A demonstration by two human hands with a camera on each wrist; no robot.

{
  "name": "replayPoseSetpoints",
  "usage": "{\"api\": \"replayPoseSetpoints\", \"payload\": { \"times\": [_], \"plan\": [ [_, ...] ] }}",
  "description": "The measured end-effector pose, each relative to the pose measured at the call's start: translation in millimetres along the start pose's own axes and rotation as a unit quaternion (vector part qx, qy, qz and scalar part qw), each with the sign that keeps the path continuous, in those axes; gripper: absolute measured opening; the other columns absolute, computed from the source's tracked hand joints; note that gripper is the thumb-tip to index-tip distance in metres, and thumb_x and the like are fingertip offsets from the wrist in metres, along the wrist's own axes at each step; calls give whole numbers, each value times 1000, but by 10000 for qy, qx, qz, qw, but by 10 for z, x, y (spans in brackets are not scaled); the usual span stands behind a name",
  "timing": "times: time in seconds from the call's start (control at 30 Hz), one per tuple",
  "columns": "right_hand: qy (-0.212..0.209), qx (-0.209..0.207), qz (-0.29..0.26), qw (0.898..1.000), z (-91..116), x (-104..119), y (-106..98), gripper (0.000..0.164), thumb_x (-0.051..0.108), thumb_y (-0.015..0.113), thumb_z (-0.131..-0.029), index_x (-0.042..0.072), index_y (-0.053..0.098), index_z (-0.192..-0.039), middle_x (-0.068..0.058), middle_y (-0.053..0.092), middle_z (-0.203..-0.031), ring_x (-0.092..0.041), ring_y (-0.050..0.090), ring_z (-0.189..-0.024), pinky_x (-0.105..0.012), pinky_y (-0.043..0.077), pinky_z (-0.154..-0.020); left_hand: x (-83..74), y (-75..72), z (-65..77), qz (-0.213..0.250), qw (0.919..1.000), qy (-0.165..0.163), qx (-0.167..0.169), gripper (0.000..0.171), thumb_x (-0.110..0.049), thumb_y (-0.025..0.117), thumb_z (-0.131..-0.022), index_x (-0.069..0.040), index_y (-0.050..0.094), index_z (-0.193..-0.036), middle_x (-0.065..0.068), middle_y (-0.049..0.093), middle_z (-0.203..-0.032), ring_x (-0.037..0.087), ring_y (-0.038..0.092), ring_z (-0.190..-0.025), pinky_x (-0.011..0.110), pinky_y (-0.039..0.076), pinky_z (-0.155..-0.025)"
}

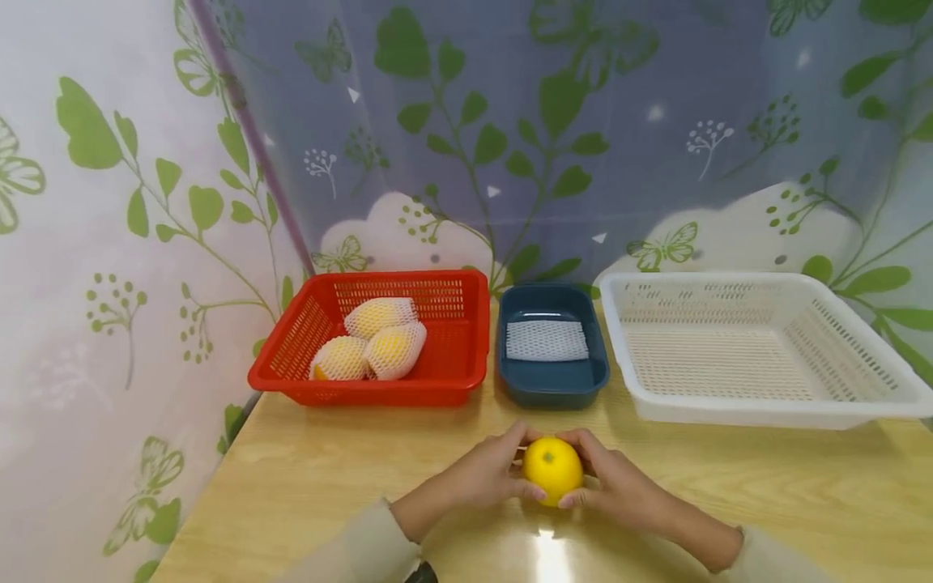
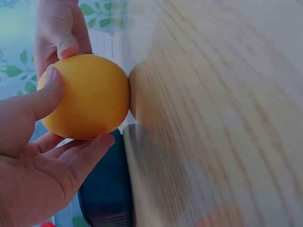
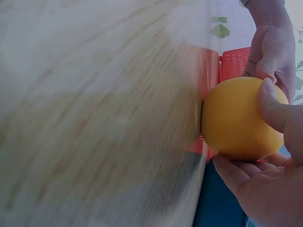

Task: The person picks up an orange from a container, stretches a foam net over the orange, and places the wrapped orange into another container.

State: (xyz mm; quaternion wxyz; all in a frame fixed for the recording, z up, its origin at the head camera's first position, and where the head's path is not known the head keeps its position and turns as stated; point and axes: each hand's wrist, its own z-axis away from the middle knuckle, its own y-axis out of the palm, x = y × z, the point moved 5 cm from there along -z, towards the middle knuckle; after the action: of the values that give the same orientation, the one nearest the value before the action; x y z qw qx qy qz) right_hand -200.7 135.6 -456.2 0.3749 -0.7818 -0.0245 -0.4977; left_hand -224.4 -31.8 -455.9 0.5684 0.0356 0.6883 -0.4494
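A round yellow-orange fruit (image 1: 552,470), like an orange, sits on the wooden table (image 1: 328,478) with its stem end up. My left hand (image 1: 492,470) holds it from the left, thumb on the near side and fingers curled round the far side. From the right, my right hand (image 1: 608,478) grips it the same way. In the left wrist view the fruit (image 2: 92,97) rests on the tabletop between both hands. The right wrist view shows the thumb and fingers of the right hand (image 3: 265,184) around it.
A red basket (image 1: 379,394) at the back left holds 3 yellow fruits (image 1: 394,348) in white foam nets. Behind the hands stands a dark blue bin (image 1: 551,397) with flat white foam netting (image 1: 547,340) inside. A white basket (image 1: 773,410) stands at the back right.
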Motion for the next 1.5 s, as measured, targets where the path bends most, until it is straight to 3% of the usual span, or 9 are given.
{"api": "replayPoseSetpoints", "payload": {
  "times": [0.37, 0.7, 0.8, 0.9, 1.0, 1.13, 1.27, 1.37, 1.5],
  "plan": [
    [532, -47, -242, 9983, 152, -107, 129, 70, 31, 78, -81, 3, 43, -134, -17, 55, -133, -15, 58, -115, -39, 50, -95, -11, 113, 106, 133, 9996, -97, 241, 51, -19, 79, -81, -14, 46, -119, 0, 58, -127, 12, 54, -118, 22, 50, -92],
    [745, 236, -195, 9968, 164, -9, -32, 80, 30, 77, -83, -2, 33, -143, -29, 48, -137, -38, 58, -116, -45, 50, -93, -21, 143, 94, 176, 9994, -27, 298, 50, -20, 78, -82, -15, 46, -119, -2, 58, -126, 12, 55, -119, 21, 50, -90],
    [644, -36, -58, 9979, 82, 86, -199, 77, 26, 75, -85, -1, 33, -143, -31, 50, -134, -39, 60, -111, -45, 52, -91, -17, 129, 87, 196, 9994, -6, 281, 50, -21, 77, -83, -15, 45, -121, -1, 58, -126, 14, 55, -118, 21, 50, -90],
    [330, -590, 606, 9959, -59, 225, -385, 68, 23, 76, -85, 2, 41, -139, -25, 57, -127, -33, 66, -101, -41, 55, -85, -14, 107, 82, 163, 9995, -18, 261, 52, -22, 77, -84, -15, 44, -123, -1, 57, -127, 14, 57, -116, 22, 51, -90],
    [43, -1215, 1957, 9731, -228, 373, -552, 59, 22, 78, -83, 4, 50, -131, -17, 61, -122, -25, 67, -89, -34, 58, -74, -21, 81, 74, 37, 9996, -10, 264, 53, -25, 77, -84, -15, 43, -124, -1, 56, -128, 13, 59, -112, 22, 52, -88],
    [-164, -1586, 3619, 9185, -515, 481, -700, 53, 17, 83, -78, 3, 58, -122, -16, 60, -119, -25, 65, -83, -33, 57, -66, -19, 41, 59, -36, 9998, -67, 203, 55, -27, 78, -83, -16, 44, -125, -1, 56, -129, 12, 61, -107, 23, 52, -88],
    [150, -1212, 4269, 8960, -839, 422, -782, 56, 15, 84, -76, 2, 57, -123, -22, 56, -121, -33, 63, -92, -39, 57, -68, -14, 0, 34, 7, 9999, -66, 121, 55, -25, 79, -82, -16, 44, -124, 0, 56, -130, 11, 62, -104, 23, 51, -88],
    [785, -654, 4506, 8869, -1048, 306, -823, 61, 16, 82, -78, 2, 53, -130, -26, 52, -126, -40, 60, -99, -44, 57, -71, -13, -18, 18, 42, 9999, -28, 118, 54, -25, 78, -83, -16, 44, -124, 0, 55, -128, 11, 62, -103, 22, 51, -88],
    [1524, -82, 4729, 8678, -1279, 135, -855, 61, 16, 78, -82, 1, 48, -133, -29, 51, -124, -41, 59, -94, -46, 55, -75, 2, -35, 0, 68, 9999, -36, 96, 54, -24, 78, -83, -17, 43, -124, 0, 54, -129, 10, 62, -102, 22, 51, -87]
  ]
}}
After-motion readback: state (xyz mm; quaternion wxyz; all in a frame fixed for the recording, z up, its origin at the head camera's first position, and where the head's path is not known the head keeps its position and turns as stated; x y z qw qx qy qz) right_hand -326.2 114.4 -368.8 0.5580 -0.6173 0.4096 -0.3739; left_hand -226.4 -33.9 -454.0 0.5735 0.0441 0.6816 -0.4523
